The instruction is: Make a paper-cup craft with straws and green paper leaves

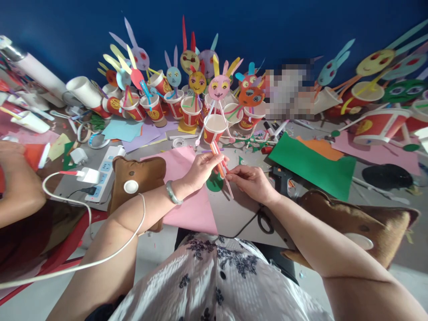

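Observation:
Over the table's middle, my left hand [203, 167] is closed around a small bundle of slim pink, orange and whitish sticks that look like drinking straws [219, 166]. My right hand [252, 182] pinches the lower part of the bundle between thumb and fingertips, and one pale pink straw [230, 188] sticks out below. Under the hands lies a green paper disc [214, 183]. Just beyond them stands a red-and-white paper cup [216, 129] bearing a pink paper face [219, 87] with ears and straw-like limbs. Pink paper [190, 196] lies beneath my left forearm.
Several decorated cups line the blue wall. Right of my hands are a black glue gun [282, 180] with a cord and green paper [314, 165]. A power strip [105, 171] and white cable [133, 229] lie left. Brown cushions [137, 178] flank me. Another person's arm [20, 187] rests far left.

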`<state>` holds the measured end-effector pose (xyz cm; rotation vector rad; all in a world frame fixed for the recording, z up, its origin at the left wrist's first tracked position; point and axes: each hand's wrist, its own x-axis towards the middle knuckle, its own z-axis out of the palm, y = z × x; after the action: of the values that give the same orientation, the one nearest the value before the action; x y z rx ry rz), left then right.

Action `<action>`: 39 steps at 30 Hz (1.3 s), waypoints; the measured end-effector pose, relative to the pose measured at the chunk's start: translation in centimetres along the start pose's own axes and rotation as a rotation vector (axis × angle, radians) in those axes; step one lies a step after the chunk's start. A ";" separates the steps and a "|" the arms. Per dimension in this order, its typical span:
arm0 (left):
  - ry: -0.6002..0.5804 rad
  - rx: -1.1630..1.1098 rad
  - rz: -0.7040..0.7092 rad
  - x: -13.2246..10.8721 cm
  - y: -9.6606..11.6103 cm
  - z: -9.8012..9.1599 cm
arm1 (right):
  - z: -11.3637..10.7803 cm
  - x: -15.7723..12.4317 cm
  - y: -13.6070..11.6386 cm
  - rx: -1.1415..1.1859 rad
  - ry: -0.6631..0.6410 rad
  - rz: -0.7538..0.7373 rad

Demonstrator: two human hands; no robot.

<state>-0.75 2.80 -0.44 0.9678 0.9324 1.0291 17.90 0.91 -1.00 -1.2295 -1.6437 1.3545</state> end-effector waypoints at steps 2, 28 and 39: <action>0.002 -0.019 -0.019 0.0 0.0 0.0 | 0.1 0.0 0.0 0.001 -0.014 0.001; 0.016 0.016 0.059 0.1 -0.6 0.1 | -0.1 0.1 0.0 0.034 -0.120 0.016; 0.005 0.023 0.092 -0.2 -0.5 0.1 | -0.2 0.0 0.5 0.109 -0.214 0.037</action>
<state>-0.62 2.50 -0.87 1.0352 0.9123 1.1009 18.22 0.99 -1.42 -1.0868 -1.6720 1.6235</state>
